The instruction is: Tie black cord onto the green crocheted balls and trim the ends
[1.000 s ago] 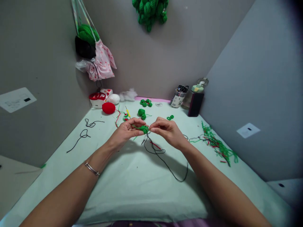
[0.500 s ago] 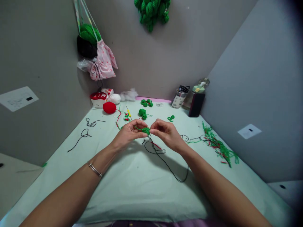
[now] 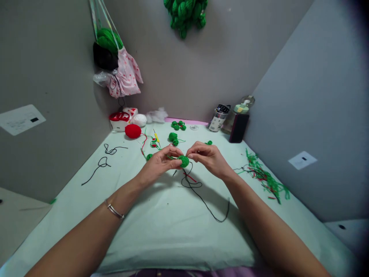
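Between the thumb and fingers of my left hand point(image 3: 161, 161) is a small green crocheted ball point(image 3: 183, 161). My right hand point(image 3: 206, 157) pinches at the ball's right side; whatever lies between those fingertips is too small to make out. A black cord point(image 3: 201, 198) hangs from the ball and loops down over the cloth. Near the cord lies a short red strand point(image 3: 190, 177). Just beyond my hands sit green crocheted pieces point(image 3: 173, 137), and a yellow-handled crochet hook point(image 3: 156, 137) lies to their left.
On the left stand a red yarn ball point(image 3: 133, 131) and a white box point(image 3: 118, 125). Loose black cords point(image 3: 101, 163) lie nearby. At the right are green and red yarn scraps point(image 3: 266, 175), a dark phone point(image 3: 239, 128) and a pen cup point(image 3: 218, 120). A pink bag point(image 3: 125, 77) hangs at the back left.
The green ball has turned and shows a rounder side now. My right hand has shifted slightly to the right, and the black cord's upper part has moved.
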